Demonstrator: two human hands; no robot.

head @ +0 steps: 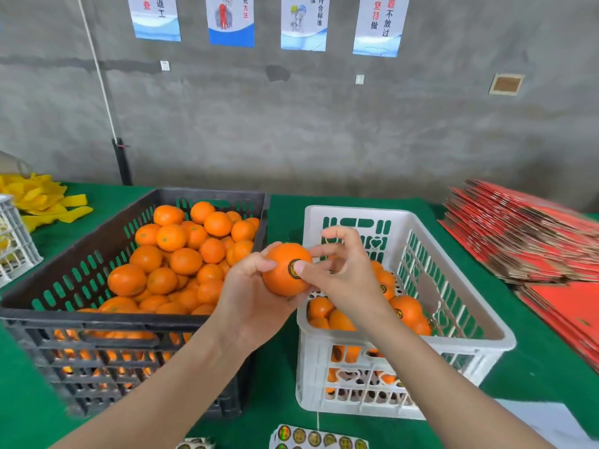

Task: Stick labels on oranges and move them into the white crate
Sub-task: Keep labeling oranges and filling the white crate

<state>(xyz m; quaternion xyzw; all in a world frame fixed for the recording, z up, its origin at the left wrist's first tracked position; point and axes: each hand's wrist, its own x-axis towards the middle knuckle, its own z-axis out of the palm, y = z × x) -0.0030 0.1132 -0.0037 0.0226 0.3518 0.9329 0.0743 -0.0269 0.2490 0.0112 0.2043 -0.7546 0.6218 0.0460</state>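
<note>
My left hand grips an orange from below, held between the two crates. A round dark-and-gold label sits on the orange's right side. My right hand presses its thumb on that label, the other fingers loosely spread above it. The white crate on the right holds several labelled oranges. The black crate on the left is heaped with unlabelled oranges. A sheet of labels lies at the near table edge.
A green table carries everything. Red flat cartons are stacked at the right. Yellow foam nets and another white crate sit at the far left. A grey wall with posters stands behind.
</note>
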